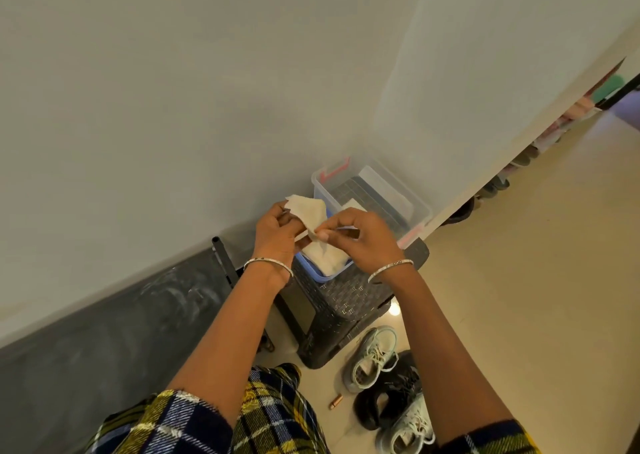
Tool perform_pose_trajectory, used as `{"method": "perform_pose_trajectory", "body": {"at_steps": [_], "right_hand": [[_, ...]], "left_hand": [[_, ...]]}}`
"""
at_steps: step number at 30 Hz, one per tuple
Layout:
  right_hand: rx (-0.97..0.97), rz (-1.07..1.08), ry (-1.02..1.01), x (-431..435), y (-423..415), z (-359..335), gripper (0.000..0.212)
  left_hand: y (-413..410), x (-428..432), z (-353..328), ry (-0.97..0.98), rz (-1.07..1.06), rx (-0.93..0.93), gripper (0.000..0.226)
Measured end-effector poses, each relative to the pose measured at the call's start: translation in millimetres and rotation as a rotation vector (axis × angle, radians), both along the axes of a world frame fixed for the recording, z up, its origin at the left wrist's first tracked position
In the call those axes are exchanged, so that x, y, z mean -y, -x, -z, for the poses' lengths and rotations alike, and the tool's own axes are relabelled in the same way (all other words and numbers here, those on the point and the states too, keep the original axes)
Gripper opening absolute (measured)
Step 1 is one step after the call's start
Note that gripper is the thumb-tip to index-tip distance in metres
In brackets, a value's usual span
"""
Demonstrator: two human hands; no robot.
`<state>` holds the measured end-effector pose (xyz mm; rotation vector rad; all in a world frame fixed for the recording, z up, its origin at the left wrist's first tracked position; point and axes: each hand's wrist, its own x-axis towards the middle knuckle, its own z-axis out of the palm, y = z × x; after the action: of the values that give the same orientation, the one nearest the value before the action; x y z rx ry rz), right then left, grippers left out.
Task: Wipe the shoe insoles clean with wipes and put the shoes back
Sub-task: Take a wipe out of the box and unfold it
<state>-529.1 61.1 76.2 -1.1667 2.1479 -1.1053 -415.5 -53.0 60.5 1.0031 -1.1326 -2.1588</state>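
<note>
Currently, a pale wipe (306, 211) is being held up between both hands, just above a dark woven stool (346, 301) that is standing against the wall (173, 107). Its upper part is being pinched by the curled fingers (277, 213) of the left hand (273, 235). Its lower corner is being gripped between thumb and forefinger of the right hand (363, 235), so both hands are closed on the same sheet, which is being stretched loosely between them.

A blue tub (322, 274) is being carried on the top of the stool, directly under the hands, and a stack of white wipes (329, 258) is lying in it. Just behind it, also on the stool, a clear plastic box (426, 213) with red latches is sitting open against the wall.

A thin bangle is being worn on each wrist, and plaid sleeves (180, 419) are showing at the bottom edge.

On the pale floor (536, 315) beside the stool, a pale sneaker (372, 360) with light laces is lying nearest the stool, and a second sneaker (408, 429) lies closer to the person. A dark object (384, 401) is lying between them, touching both; what it is cannot be told. A small copper-coloured cylinder (335, 401) is lying just to its left.
</note>
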Motion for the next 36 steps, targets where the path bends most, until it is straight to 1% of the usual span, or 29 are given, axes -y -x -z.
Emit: {"method": "perform_pose_trajectory", "body": {"at_steps": [2,5,7,9,11,14,17,18,20,22,24,26,27,28,30,31,32,34,36], "right_hand": [[0.061,0.096,0.065,-2,-5,-8,0.017],[0.111,0.250,0.232,-3,-8,-24,0.006],[0.145,0.231,0.261,-3,-12,-38,0.011],[0.137,0.164,0.229,-4,-18,-49,0.017],[0.110,0.119,0.221,-5,-24,-57,0.015],[0.052,0.142,0.273,-9,-32,-64,0.010],[-0.013,0.167,0.333,-14,-40,-68,0.009],[-0.040,0.169,0.348,-15,-43,-69,0.009],[-0.081,0.169,0.374,-18,-48,-70,0.010],[-0.076,0.162,0.381,-21,-51,-70,0.015],[0.029,0.128,0.333,-22,-51,-67,0.029],[0.248,0.026,0.238,-24,-48,-67,0.051],[0.365,-0.027,0.206,-25,-47,-67,0.057],[0.475,-0.068,0.195,-27,-47,-66,0.057],[0.664,-0.099,0.233,-30,-52,-67,0.039],[0.726,-0.085,0.256,-32,-54,-68,0.032],[0.754,-0.062,0.270,-33,-56,-69,0.030],[0.750,-0.010,0.294,-34,-56,-68,0.035],[0.775,0.053,0.336,-34,-55,-70,0.032]], "left_hand": [[-7,-4,-7,-0.005,0.050,-0.036,0.028],[-17,-10,-19,0.114,0.117,-0.021,0.029],[-26,-14,-30,0.189,0.160,-0.020,0.031],[-34,-19,-41,0.273,0.209,-0.037,0.028],[-40,-23,-52,0.337,0.229,-0.044,0.025],[-48,-26,-63,0.328,0.204,-0.015,0.019],[-54,-30,-77,0.242,0.148,0.049,0.028],[-56,-31,-80,0.255,0.137,0.058,0.033],[-59,-31,-84,0.399,0.138,0.066,0.035],[-64,-31,-86,0.556,0.135,0.094,0.028],[-68,-29,-88,0.597,0.138,0.102,0.020],[-73,-29,-91,0.586,0.174,0.070,0.013],[-76,-29,-93,0.595,0.208,0.062,0.011],[-78,-28,-94,0.615,0.244,0.062,0.011],[-84,-26,-97,0.652,0.298,0.067,0.013],[-86,-25,-98,0.654,0.310,0.073,0.014],[-88,-24,-99,0.644,0.311,0.079,0.014],[-90,-24,-100,0.617,0.295,0.082,0.013],[-91,-25,-100,0.596,0.268,0.083,0.012]]}}
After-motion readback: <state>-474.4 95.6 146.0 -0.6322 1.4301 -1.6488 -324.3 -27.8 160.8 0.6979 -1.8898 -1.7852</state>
